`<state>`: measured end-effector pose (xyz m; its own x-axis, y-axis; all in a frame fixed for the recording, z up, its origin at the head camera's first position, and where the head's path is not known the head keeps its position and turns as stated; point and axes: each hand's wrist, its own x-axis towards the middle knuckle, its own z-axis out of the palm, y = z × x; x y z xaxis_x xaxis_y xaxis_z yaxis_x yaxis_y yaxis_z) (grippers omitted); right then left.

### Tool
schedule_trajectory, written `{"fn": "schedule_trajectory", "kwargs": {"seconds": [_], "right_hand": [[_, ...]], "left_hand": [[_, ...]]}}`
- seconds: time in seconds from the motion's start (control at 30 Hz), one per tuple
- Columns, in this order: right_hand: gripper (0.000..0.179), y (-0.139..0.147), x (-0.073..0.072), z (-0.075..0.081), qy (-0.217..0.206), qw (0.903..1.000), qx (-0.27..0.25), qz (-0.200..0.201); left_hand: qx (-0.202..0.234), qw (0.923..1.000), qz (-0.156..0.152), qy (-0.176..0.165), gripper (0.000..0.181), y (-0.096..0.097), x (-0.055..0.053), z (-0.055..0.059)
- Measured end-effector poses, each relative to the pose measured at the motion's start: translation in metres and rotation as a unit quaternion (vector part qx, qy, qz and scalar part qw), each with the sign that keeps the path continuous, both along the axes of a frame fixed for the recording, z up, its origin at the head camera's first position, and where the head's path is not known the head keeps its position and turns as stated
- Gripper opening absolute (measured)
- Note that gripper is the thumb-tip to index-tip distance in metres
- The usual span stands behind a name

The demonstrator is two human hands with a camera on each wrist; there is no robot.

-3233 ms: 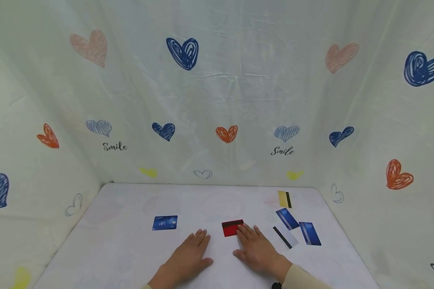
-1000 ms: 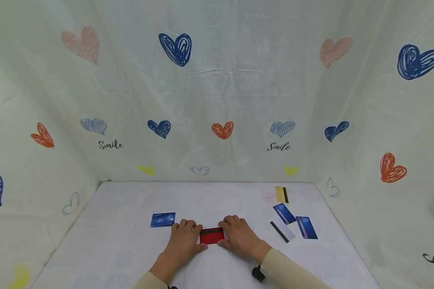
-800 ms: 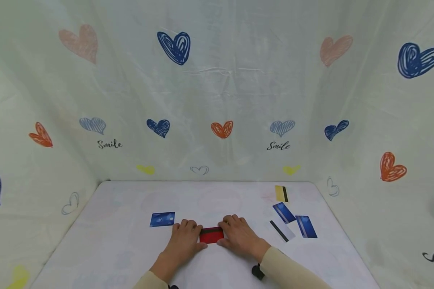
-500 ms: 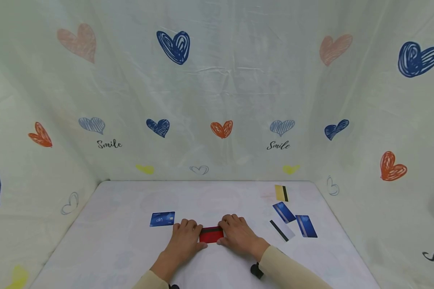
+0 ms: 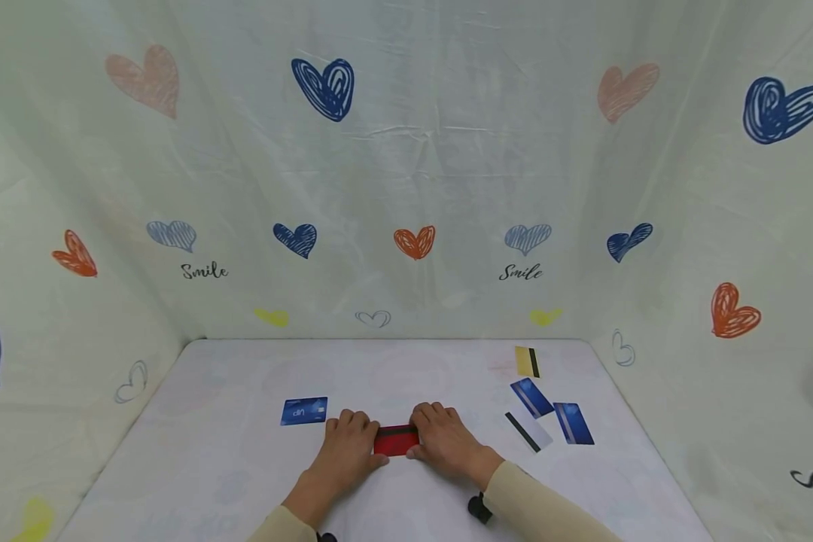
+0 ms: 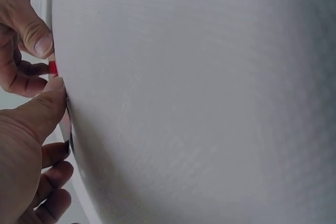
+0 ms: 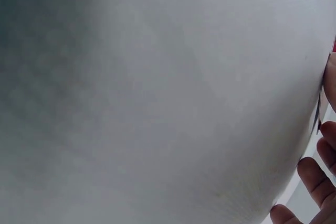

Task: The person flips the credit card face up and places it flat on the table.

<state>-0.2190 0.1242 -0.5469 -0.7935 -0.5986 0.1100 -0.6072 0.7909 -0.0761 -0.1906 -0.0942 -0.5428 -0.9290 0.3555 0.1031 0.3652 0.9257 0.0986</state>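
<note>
Beige sleeves [image 5: 549, 504] nearest; left hand [image 5: 342, 449] and right hand [image 5: 449, 443] each clamped, thumb and fingers, on opposite ends of a red card [image 5: 396, 443]; card between them, dark stripe along far side; contact with white surface [image 5: 244, 482] cannot be told; farther right, a white striped card [image 5: 527, 431] and two blue cards [image 5: 573, 424]; just beyond left hand, a VIP card [image 5: 304, 411]; farther, a yellow card [image 5: 523, 362]; last, heart-print curtain [image 5: 474, 173].

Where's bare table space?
Free: left of blue VIP card; far strip from it to yellow magstripe card; near right, beyond right sleeve. Crowded: centre, left grip and right grip on red magstripe card; right, around white magstripe card.
</note>
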Motion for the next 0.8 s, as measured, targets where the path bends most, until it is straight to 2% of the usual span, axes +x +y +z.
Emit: {"fn": "schedule_trajectory", "kwargs": {"seconds": [0.33, 0.8], "right_hand": [[0.047, -0.0002, 0.0021, 0.0006, 0.024, 0.9996, -0.013, 0.009], [0.049, 0.001, 0.0014, -0.0008, 0.006, 0.9998, -0.011, 0.012]], "left_hand": [[0.005, 0.9998, 0.001, 0.018, 0.065, -0.0009, -0.0002, 0.0001], [0.001, 0.9994, 0.003, 0.034, 0.068, 0.0002, -0.0007, 0.0026]]}}
